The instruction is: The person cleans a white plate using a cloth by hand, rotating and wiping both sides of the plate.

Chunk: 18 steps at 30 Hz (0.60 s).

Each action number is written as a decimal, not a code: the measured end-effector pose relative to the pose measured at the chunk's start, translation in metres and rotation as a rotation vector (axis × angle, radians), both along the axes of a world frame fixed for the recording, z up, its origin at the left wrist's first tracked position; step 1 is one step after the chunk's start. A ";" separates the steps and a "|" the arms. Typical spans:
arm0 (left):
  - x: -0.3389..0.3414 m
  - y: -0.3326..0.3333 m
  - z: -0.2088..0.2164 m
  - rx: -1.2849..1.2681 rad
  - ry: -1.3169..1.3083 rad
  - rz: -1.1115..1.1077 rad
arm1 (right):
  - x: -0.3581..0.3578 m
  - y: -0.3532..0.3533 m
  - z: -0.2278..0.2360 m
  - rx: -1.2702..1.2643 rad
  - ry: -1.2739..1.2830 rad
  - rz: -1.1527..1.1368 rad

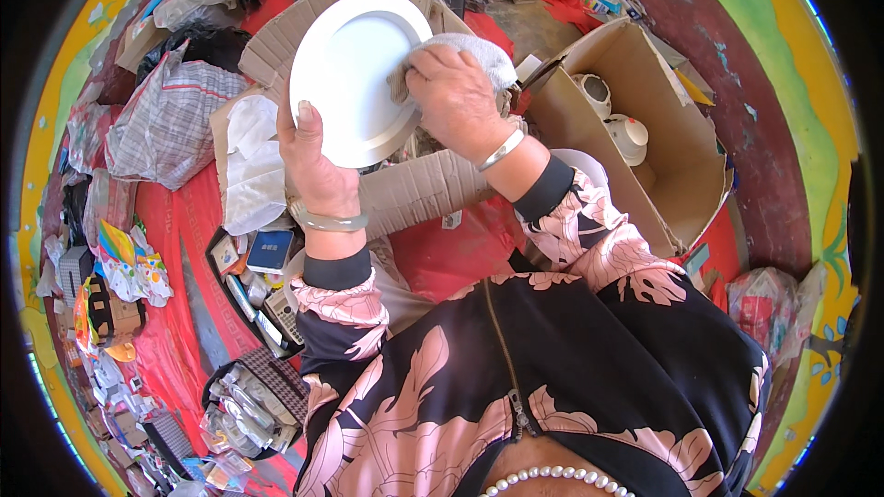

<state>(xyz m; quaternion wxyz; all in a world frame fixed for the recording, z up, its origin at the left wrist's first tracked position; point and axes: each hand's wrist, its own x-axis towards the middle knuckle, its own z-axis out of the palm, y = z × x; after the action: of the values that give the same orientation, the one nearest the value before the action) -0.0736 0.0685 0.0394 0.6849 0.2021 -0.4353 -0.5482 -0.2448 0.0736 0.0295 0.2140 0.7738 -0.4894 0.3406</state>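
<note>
My left hand grips the lower left rim of a large white plate, thumb on its front face. The plate is held up and tilted over a cardboard box with its flaps spread. My right hand is closed on a grey cloth, which it presses against the plate's right rim. Part of the cloth hangs out beyond my fingers to the right. What lies inside the box is mostly hidden behind the plate and my hands.
To the right stands an open cardboard box holding white ceramic pieces. A checked bag sits at the left. Nearer are a tray with a blue booklet and a bag of wrapped items. Red sheeting covers the floor.
</note>
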 end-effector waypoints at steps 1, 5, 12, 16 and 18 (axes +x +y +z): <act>0.000 0.000 0.001 -0.013 -0.014 0.001 | 0.003 0.004 0.000 0.056 -0.008 0.018; 0.002 0.000 0.000 -0.021 -0.041 0.010 | 0.024 0.018 -0.008 0.221 -0.181 0.185; 0.008 -0.003 -0.007 0.345 0.131 -0.205 | 0.014 0.027 0.036 0.975 -1.394 0.608; 0.003 -0.009 -0.014 0.252 0.209 -0.222 | -0.025 0.002 0.042 0.336 -1.584 0.472; -0.002 -0.007 -0.013 0.217 0.165 -0.177 | -0.039 -0.008 0.032 0.121 -1.412 0.253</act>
<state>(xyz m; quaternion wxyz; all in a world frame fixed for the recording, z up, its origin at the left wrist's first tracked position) -0.0752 0.0612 0.0263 0.6413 0.1901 -0.3321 -0.6651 -0.2834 0.0658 0.0616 -0.2378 0.4301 -0.4356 0.7541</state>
